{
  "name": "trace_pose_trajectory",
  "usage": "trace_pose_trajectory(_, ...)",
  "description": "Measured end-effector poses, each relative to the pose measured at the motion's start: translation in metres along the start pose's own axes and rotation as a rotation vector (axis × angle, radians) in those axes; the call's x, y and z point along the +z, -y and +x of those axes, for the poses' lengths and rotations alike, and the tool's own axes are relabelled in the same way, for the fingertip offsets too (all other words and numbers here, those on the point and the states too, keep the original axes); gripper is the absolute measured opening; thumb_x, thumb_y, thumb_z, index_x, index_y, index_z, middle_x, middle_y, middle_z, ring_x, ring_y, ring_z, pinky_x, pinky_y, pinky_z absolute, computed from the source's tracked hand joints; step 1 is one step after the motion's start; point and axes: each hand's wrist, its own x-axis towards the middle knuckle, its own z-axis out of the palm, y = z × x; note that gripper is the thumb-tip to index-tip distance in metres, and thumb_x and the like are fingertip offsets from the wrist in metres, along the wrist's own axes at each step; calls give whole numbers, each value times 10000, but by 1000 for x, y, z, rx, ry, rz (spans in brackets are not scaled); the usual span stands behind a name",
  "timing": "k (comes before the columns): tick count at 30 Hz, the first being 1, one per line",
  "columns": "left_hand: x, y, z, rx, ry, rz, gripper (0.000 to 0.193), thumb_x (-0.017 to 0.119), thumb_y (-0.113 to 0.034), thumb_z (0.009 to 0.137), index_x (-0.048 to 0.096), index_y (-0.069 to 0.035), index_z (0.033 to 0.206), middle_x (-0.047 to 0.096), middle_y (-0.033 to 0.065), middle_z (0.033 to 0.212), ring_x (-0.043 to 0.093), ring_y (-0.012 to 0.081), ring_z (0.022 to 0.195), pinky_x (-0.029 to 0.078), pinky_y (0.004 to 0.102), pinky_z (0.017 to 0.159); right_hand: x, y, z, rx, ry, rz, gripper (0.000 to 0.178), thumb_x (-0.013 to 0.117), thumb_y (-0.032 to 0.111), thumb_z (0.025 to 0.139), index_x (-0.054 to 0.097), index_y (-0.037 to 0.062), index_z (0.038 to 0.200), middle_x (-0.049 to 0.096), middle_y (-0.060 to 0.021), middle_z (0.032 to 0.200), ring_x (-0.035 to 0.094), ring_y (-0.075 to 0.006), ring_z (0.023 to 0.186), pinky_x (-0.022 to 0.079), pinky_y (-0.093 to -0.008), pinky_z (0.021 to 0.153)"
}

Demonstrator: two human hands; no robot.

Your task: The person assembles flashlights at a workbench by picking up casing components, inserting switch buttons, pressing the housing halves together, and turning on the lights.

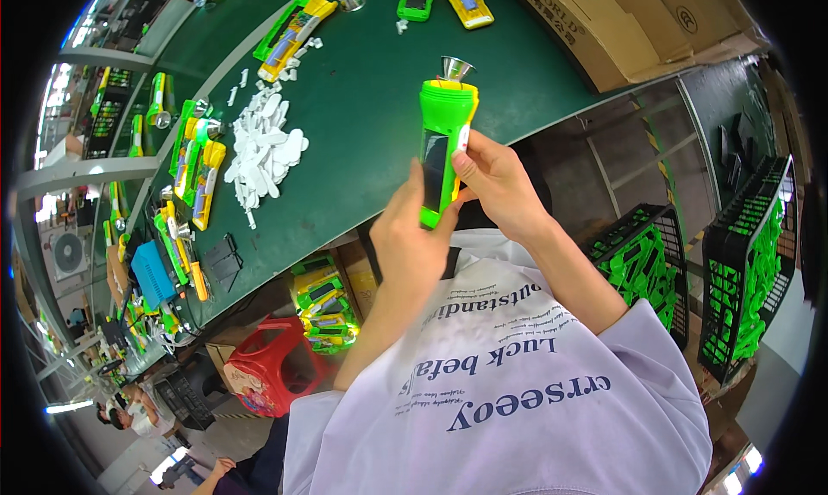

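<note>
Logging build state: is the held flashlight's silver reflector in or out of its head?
Out: the silver reflector shows beyond the rim of the green-and-yellow flashlight, not seated inside.

1. Two hands: one left hand [410, 228], one right hand [502, 183].
2. One held green-and-yellow flashlight [437, 150].
3. One heap of white pieces [259, 150] (too jumbled to count singly).
4. Two black crates [716, 288], at right.
5. One red stool [274, 357].
6. One blue box [153, 273].
</note>
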Motion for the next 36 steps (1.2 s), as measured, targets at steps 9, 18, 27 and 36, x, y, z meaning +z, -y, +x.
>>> trace_pose_trajectory(9,18,5,-3,237,-191,270,695,797,-99,734,470,91,1317,633,253,1103,659,383,944,544,401,768,2,1,2,-9,-121,177,287,545,195,1012,553,12,1233,667,-50,1008,633,-87,868,536,-252,728)
trace_pose_trajectory(18,33,11,-10,352,-356,197,571,851,-91,669,582,31,1157,620,186,1025,638,324,877,528,382,687,28,10,2,-5,-221,307,501,615,82,908,379,8,1343,637,-179,1064,680,-291,902,565,-410,810)
trace_pose_trajectory(27,-83,71,64,170,-362,615,124,681,-135,868,660,-23,917,649,140,862,623,323,791,491,410,712,2,13,5,54,-253,377,487,672,19,773,442,20,1203,577,-81,832,605,-186,667,563,-370,606)
trace_pose_trajectory(36,-123,87,118,38,141,845,189,700,-73,758,632,57,877,639,225,882,630,386,871,503,459,798,0,10,-4,108,-238,359,480,678,-20,741,451,10,1162,572,-84,789,593,-181,611,537,-343,544)
